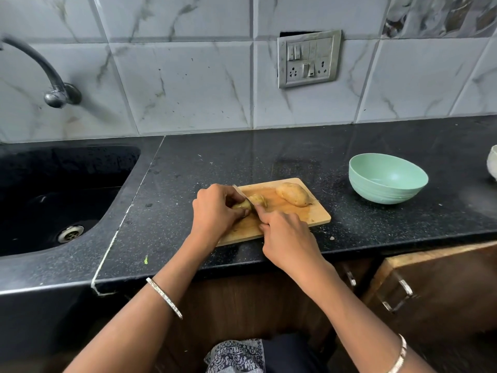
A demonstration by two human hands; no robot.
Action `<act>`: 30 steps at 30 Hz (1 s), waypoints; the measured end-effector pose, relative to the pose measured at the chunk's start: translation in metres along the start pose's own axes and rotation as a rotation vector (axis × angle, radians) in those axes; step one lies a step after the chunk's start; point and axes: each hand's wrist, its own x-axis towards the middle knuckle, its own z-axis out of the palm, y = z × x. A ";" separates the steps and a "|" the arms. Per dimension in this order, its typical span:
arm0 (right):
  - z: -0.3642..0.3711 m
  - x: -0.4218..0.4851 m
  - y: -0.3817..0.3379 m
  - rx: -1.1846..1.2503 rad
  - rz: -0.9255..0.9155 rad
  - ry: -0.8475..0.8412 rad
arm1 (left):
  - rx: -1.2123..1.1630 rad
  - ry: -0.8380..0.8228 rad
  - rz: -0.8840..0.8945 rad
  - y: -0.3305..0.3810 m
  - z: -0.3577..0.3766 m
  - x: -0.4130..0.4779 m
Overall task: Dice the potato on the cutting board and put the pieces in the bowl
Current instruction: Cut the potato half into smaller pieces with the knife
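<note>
A wooden cutting board (pixel 312 215) lies on the black counter. On its far right part rests a potato half (pixel 293 194), uncut. My left hand (pixel 215 212) pins a smaller potato piece (pixel 242 204) to the board's left side. My right hand (pixel 286 238) grips a knife (pixel 243 195) whose blade runs down through that piece; the handle is hidden in my fist. A few cut bits (pixel 259 199) lie just right of the blade. The pale green bowl (pixel 387 179) stands empty on the counter to the right of the board.
A black sink (pixel 53 195) with a drain sits at the left, a tap (pixel 51 84) above it. A white vessel (pixel 493 162) shows at the right edge. A switch plate (pixel 309 59) hangs on the tiled wall. Cabinet doors with handles (pixel 403 294) are below the counter.
</note>
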 end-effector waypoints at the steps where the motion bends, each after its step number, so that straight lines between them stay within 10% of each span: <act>1: 0.000 -0.002 0.001 -0.004 0.000 -0.001 | -0.003 0.004 -0.002 0.001 -0.001 -0.001; 30: -0.007 -0.011 0.016 0.036 -0.052 0.010 | -0.006 -0.128 0.070 0.010 -0.003 0.017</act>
